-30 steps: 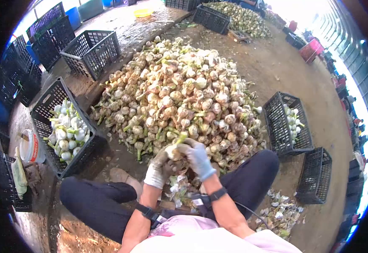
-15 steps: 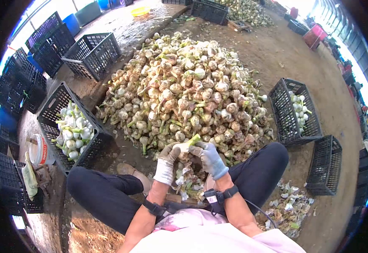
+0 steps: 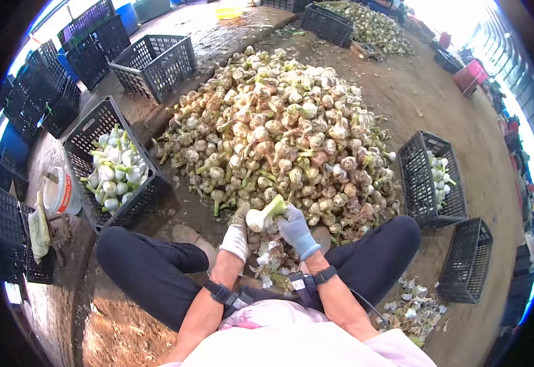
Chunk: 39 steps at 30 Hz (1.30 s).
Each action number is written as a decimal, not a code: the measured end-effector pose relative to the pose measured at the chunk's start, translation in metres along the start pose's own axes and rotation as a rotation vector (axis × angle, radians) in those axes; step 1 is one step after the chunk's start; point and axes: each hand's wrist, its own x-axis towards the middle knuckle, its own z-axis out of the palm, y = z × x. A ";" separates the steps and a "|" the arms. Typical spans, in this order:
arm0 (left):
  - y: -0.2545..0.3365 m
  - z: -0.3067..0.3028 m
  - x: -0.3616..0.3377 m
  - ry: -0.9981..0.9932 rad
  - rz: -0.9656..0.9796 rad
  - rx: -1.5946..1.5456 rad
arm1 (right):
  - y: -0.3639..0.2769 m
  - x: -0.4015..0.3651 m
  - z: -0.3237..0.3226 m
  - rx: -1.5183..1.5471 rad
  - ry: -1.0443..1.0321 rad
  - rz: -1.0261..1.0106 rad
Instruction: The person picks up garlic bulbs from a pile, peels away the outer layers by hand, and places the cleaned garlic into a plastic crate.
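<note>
Head view puts your left hand [image 3: 237, 232] and right hand [image 3: 295, 229] both clamped on one garlic bulb [image 3: 257, 219], held between your knees. Its long axis runs slantwise: the white bulb end sits low at the left grip, and the green stalk points up and away beside the right grip. Just beyond both grips rises the heap of unpeeled garlic [image 3: 279, 134], and peelings [image 3: 272, 260] lie beneath them. A black crate [image 3: 147, 199] of white bulbs stands well left of the grips, a second crate [image 3: 415, 183] well right.
</note>
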 end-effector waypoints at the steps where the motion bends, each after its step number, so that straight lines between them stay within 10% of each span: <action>1: 0.000 -0.004 0.003 -0.052 0.002 -0.013 | -0.004 -0.004 -0.005 0.000 -0.005 0.002; 3: 0.001 0.005 -0.004 0.074 0.017 0.051 | -0.037 -0.010 -0.018 0.903 -0.155 0.422; 5: -0.004 0.002 0.012 0.188 0.027 0.135 | -0.014 -0.015 -0.007 0.799 -0.221 0.414; 7: -0.023 -0.021 0.060 0.060 0.864 0.660 | -0.019 -0.021 -0.020 0.606 -0.232 0.309; 8: -0.025 -0.004 0.040 0.296 0.982 0.797 | -0.010 -0.022 -0.017 0.611 -0.226 0.308; 11: -0.017 0.024 -0.002 0.053 0.969 0.526 | 0.004 -0.022 -0.009 0.979 -0.197 0.450; 13: -0.012 -0.022 0.040 0.014 1.146 0.931 | -0.024 -0.019 -0.022 0.715 -0.230 0.464; 14: -0.006 -0.007 0.016 -0.023 0.588 0.433 | -0.022 -0.017 -0.029 0.753 -0.357 0.424; 17: 0.008 0.006 0.012 0.195 0.211 0.445 | -0.011 -0.020 -0.024 0.695 -0.306 0.475; 19: -0.004 -0.015 0.034 0.078 0.454 0.561 | -0.007 -0.021 -0.021 0.636 -0.248 0.468; 21: -0.009 0.005 0.020 0.130 1.432 1.063 | -0.004 -0.021 -0.021 0.331 -0.220 0.267; 23: -0.016 0.010 0.009 -0.028 1.381 1.260 | 0.001 -0.023 -0.021 0.451 -0.207 0.261; 25: -0.019 0.012 -0.001 -0.144 0.673 0.620 | 0.005 -0.020 -0.027 0.569 -0.192 0.245; 27: -0.017 0.018 -0.007 -0.156 0.770 0.618 | -0.002 -0.023 -0.039 0.181 -0.238 -0.090; 28: -0.017 0.023 -0.011 -0.098 0.749 0.524 | -0.010 -0.026 -0.034 0.953 -0.176 0.437; 29: -0.015 0.021 -0.009 -0.098 0.752 0.529 | -0.008 -0.025 -0.030 0.957 -0.176 0.432; 31: -0.014 0.009 0.002 0.181 1.194 1.050 | 0.005 -0.024 -0.022 0.615 -0.174 0.429; 36: -0.005 0.014 -0.019 -0.044 0.432 0.416 | 0.017 -0.016 -0.013 -0.084 -0.109 0.176; 39: -0.013 0.007 -0.008 -0.120 0.427 0.163 | 0.043 -0.019 0.007 -0.354 -0.437 0.133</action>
